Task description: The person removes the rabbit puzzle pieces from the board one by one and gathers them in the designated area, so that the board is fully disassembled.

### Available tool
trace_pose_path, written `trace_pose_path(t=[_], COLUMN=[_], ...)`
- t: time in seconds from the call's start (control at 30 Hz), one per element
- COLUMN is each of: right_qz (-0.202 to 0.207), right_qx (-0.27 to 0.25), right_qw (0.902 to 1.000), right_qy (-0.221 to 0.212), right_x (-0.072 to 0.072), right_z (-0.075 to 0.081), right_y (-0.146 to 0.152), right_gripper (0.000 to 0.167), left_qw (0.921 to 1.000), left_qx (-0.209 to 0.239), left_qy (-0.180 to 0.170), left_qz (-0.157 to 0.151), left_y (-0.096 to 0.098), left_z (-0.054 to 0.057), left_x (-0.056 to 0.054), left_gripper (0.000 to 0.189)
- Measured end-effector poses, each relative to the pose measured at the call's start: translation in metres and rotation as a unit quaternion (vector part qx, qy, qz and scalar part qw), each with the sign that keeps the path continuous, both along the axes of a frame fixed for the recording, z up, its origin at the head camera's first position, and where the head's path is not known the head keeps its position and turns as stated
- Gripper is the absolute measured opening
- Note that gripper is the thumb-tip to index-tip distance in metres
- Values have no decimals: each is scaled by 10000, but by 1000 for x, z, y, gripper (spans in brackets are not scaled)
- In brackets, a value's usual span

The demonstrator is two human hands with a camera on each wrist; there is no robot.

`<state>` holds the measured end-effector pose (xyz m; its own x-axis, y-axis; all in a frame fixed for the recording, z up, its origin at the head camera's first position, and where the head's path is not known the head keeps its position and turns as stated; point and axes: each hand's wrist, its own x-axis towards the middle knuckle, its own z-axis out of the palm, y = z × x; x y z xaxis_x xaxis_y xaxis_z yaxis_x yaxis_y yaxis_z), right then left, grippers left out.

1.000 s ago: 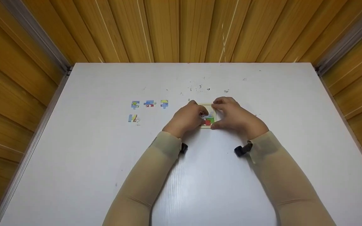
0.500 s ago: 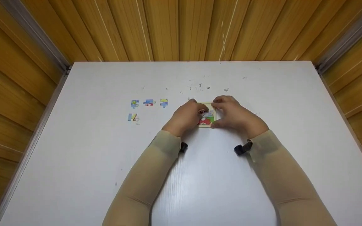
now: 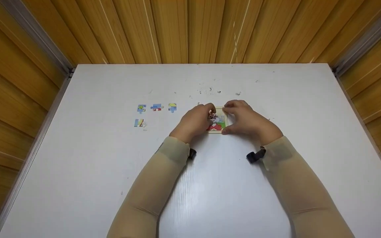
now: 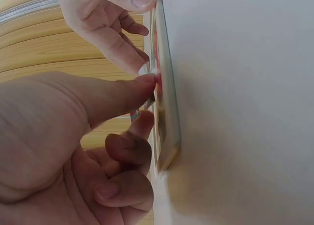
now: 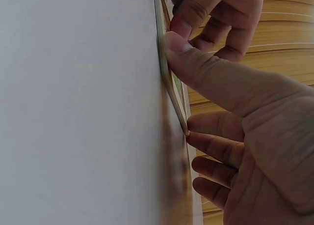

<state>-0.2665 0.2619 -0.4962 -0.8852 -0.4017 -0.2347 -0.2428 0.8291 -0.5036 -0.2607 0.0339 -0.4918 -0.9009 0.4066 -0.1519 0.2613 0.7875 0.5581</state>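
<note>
A small puzzle tray (image 3: 222, 124) with a pale wooden rim lies on the table, partly filled with a colourful picture in red, green and grey. My left hand (image 3: 192, 122) is over its left side and hides that part. Between left thumb and index finger I pinch a small puzzle piece (image 4: 149, 101), seen nearly edge-on and mostly covered by the fingertips. My right hand (image 3: 245, 120) holds the tray's right side, thumb at the near corner and fingers at the far corner. In the right wrist view the right thumb (image 5: 179, 45) rests on the tray's rim.
To the left lie several loose puzzle pieces: one with a green figure (image 3: 141, 108), a blue and red one (image 3: 157, 107), a yellow and blue one (image 3: 172, 107) and a striped one (image 3: 140, 123). Wooden panels (image 3: 170, 31) stand behind the white table (image 3: 78, 158).
My left fingers have shifted slightly left over the tray with the puzzle piece, so more of the red and grey picture shows. The right hand keeps its hold on the tray.
</note>
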Motion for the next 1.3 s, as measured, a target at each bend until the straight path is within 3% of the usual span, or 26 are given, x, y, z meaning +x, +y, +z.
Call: trace_pose_path(t=[0.43,0.63,0.73,1.0,1.3], right_qz=[-10,18,-12,-244,-265], right_qx=[-13,-80,-68,-80,-75], right_qw=[10000,10000,10000,9993,9993], right_qy=[-23,-25,3,-280,-242], right_x=[1,0,1,6,4], right_z=[4,5,3,-3,2], right_y=[-1,-1,-2,-7,-3], right_gripper=[98,98,99,97,98], left_qw=[9953,9831,9765,9753,9591], left_qx=[595,1333,1651,1871,2264], left_qy=[-761,-1232,-1330,-978,-1037], left_qz=[75,241,396,657,1346], left_y=[-5,-16,-25,-78,-144], left_z=[1,8,13,29,61], left_x=[-5,-11,-12,-5,6], left_gripper=[45,49,42,20,25])
